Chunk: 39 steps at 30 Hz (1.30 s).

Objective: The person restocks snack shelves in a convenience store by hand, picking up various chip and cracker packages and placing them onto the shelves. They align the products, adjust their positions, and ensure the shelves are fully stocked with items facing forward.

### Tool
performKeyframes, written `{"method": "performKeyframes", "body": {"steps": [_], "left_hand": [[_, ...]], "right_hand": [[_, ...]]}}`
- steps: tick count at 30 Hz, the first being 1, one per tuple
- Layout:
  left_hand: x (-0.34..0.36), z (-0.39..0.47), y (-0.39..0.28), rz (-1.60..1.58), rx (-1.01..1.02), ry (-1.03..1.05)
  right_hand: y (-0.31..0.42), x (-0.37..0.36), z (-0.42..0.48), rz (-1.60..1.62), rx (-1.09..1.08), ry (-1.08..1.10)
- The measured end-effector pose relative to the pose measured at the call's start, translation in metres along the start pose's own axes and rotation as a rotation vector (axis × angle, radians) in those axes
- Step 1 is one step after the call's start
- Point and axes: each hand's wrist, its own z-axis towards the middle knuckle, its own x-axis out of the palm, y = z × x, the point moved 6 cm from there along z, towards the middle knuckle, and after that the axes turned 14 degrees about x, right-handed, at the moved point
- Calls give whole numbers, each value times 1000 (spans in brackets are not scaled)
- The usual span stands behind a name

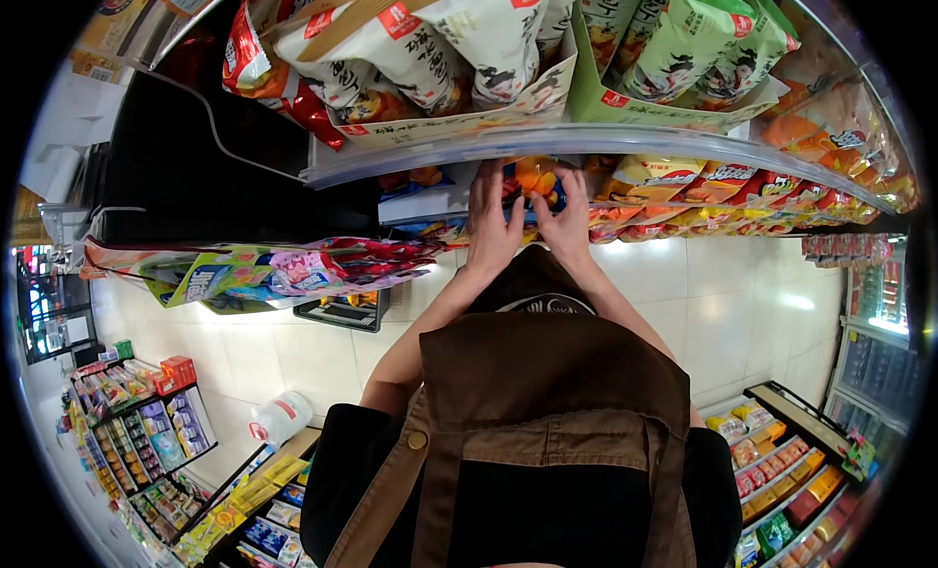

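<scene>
Between my two hands is a blue and orange snack bag (537,177), on the shelf just below the top one. My left hand (495,227) presses along the bag's left side, with its thumb against the front. From the other side my right hand (568,215) takes hold, its thumb on the bag's front and its fingers bent over the edge. The bag's back and underside are hidden. White card or shelf surface (429,205) shows left of my left hand, with blue packets (418,180) behind it.
Overhead, the clear shelf lip (469,143) juts above my wrists, bearing white bread bags (506,48) and green bags (681,48) in cartons. Red and yellow snack bags (725,180) line the right. Hanging packets (293,271) stick out left, above a black basket (352,311) on the floor.
</scene>
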Motion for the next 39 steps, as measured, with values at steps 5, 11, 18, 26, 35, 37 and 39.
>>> {"method": "performKeyframes", "body": {"steps": [5,11,18,26,35,37,39], "left_hand": [[32,20,20,164,151,111],[60,41,46,184,136,251],[87,33,77,326,22,462],[91,58,88,226,-53,570],[84,62,88,246,65,374],[80,70,77,257,16,457],[84,64,86,242,37,426]], "right_hand": [[-14,-6,29,-66,-189,-212],[-33,6,62,-130,-36,-46],[-74,35,80,-480,-195,-43],[-117,57,86,-803,-158,16],[-148,68,90,-652,-340,52],[-172,74,94,-786,-321,43],[-177,80,95,-873,-295,59]]}}
